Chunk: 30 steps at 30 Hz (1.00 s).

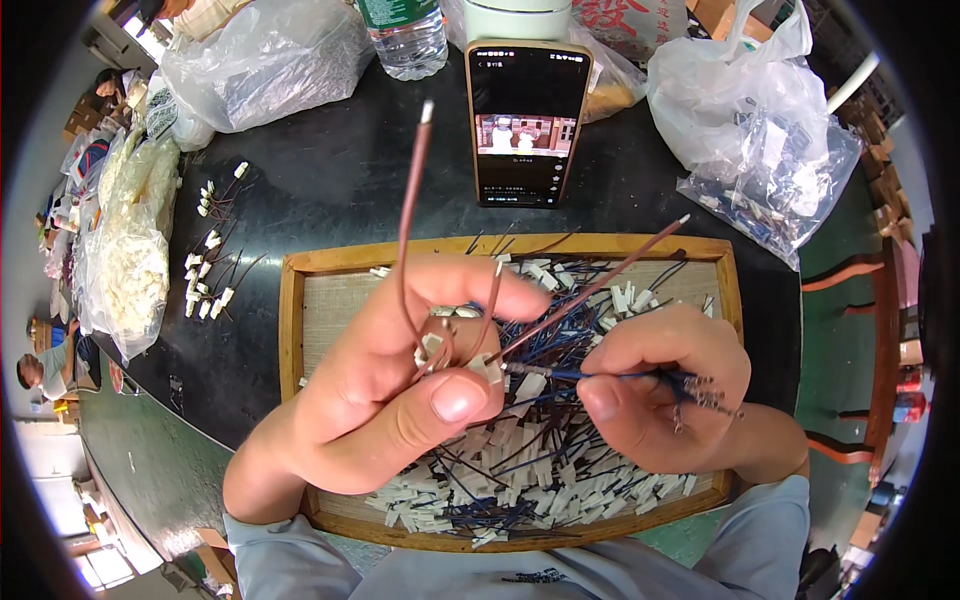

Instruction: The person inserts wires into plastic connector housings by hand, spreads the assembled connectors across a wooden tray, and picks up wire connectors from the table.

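My left hand [375, 410] is closed, pinching small white connectors [487, 368] between thumb and fingers. Brown wires [408, 215] stick up and outward from them, with bare metal at their tips. My right hand [670, 385] is closed around several dark blue wires [655, 374] with metal terminals at their ends. One blue wire runs from its thumb and fingertip to the side of a connector in my left hand; whether its terminal sits inside cannot be made out. Below both hands, a wood-framed tray [290, 340] holds a heap of white connectors with blue wires [560, 470].
A phone [525, 185] showing a video stands beyond the tray, before a pale green container [518, 18]. A water bottle [408, 40] and plastic bags [265, 65] line the far edge. Loose wired connectors [205, 285] lie at left, near a bag of pale parts [130, 265]. Other people sit farther left.
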Motion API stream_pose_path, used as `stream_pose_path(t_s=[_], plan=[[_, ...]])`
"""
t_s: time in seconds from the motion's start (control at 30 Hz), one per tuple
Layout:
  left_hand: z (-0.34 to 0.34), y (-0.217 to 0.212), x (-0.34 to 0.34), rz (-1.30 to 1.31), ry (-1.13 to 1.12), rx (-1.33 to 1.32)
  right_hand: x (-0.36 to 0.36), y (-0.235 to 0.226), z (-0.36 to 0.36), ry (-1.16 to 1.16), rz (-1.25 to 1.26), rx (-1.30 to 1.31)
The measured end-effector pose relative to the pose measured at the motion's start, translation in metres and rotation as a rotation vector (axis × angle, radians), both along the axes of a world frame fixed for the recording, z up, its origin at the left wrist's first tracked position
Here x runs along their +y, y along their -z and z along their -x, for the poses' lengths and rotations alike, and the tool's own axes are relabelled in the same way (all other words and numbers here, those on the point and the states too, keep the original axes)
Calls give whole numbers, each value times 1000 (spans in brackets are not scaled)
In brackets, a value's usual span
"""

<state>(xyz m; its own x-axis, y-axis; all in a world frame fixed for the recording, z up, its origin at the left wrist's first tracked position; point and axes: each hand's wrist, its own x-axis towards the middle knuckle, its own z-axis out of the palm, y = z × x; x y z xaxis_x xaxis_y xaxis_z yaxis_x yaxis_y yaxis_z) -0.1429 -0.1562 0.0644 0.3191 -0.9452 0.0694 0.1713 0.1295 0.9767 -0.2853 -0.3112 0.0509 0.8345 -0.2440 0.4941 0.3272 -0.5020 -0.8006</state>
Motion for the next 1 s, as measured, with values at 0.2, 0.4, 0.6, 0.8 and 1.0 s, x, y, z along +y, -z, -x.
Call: stream_pose_path(t_s=[0.2,0.4,0.6,0.8,1.0], plan=[[-3,9,7,14,-53,17,-4,1,0,-89,64,-13],[-15,17,5,174,10,-629,-6,-2,0,-130,4,29],[-2,22,3,199,25,-775,-7,-4,-2,-260,-145,191],[-9,10,4,191,-27,-858,-4,2,0,-118,-76,89],[-18,10,9,122,-99,-841,-5,-10,2,97,43,143]])
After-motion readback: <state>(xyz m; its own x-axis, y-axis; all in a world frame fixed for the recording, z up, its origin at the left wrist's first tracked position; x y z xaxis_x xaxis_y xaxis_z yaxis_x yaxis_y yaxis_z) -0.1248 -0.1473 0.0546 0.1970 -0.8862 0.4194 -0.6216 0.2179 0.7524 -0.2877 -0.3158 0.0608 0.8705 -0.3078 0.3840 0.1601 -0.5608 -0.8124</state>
